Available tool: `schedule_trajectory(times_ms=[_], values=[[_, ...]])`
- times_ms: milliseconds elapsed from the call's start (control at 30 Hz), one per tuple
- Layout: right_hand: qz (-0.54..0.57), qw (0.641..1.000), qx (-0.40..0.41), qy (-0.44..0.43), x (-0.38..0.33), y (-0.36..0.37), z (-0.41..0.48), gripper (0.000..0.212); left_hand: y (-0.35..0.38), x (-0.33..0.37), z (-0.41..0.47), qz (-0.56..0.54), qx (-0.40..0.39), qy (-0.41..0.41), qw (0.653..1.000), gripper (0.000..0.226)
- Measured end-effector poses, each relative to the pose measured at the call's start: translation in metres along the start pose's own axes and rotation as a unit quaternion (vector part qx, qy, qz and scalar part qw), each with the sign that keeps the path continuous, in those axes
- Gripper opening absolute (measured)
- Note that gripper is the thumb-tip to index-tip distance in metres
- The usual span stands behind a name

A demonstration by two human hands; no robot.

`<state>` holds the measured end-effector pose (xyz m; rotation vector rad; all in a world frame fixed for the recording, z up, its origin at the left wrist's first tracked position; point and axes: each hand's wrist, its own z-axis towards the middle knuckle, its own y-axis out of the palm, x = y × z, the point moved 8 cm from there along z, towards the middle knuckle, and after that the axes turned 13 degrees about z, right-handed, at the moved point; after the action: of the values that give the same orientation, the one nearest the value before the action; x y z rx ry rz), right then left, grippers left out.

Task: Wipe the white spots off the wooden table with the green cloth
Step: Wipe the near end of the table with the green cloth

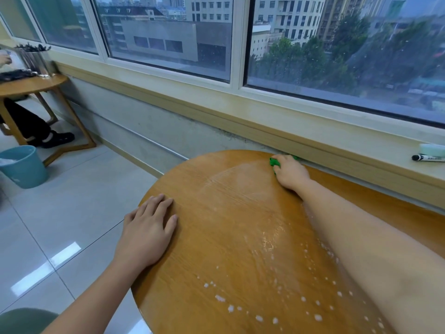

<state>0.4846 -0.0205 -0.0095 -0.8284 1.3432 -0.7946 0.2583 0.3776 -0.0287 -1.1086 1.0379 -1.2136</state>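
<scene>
Right hand [291, 173] reached to the far edge of the round wooden table [228, 213], fingers closed over the green cloth [273, 162], which was mostly hidden under the hand and pressed to the tabletop close to the window ledge [313, 141]. Left hand [147, 227] lay flat and open, palm down, on the table's left rim, holding nothing. White spots [220, 298] remained scattered across the table's near part, some running under the right forearm, which blocked part of that patch. A pale wet smear showed mid-table. On the ledge, right of the table, lay a black marker [427, 158] beside a pale green object. Well left of the table stood a blue bin [24, 167] on the tiled floor, and beyond it a second wooden table [31, 85] with another person's dark-trousered leg and shoe underneath.
</scene>
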Motion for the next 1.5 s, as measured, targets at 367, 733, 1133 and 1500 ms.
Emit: schedule_trajectory(times_ms=[367, 733, 1133, 1500], values=[[0.020, 0.978, -0.108, -0.177, -0.127, 0.062, -0.144, 0.048, -0.002, 0.000, 0.000, -0.008, -0.007, -0.001, 1.000, 0.067], [0.057, 0.920, -0.231, -0.311, -0.179, 0.074, -0.301, 0.049, -0.006, 0.001, -0.002, -0.022, -0.013, -0.003, 1.000, 0.063], [0.158, 0.953, -0.162, -0.203, -0.146, 0.023, -0.284, 0.055, -0.018, 0.006, -0.007, -0.043, -0.009, 0.021, 0.999, 0.051], [0.015, 0.902, -0.190, -0.387, -0.187, 0.077, -0.319, 0.049, -0.011, 0.006, -0.002, -0.048, 0.007, 0.022, 0.999, 0.052]])
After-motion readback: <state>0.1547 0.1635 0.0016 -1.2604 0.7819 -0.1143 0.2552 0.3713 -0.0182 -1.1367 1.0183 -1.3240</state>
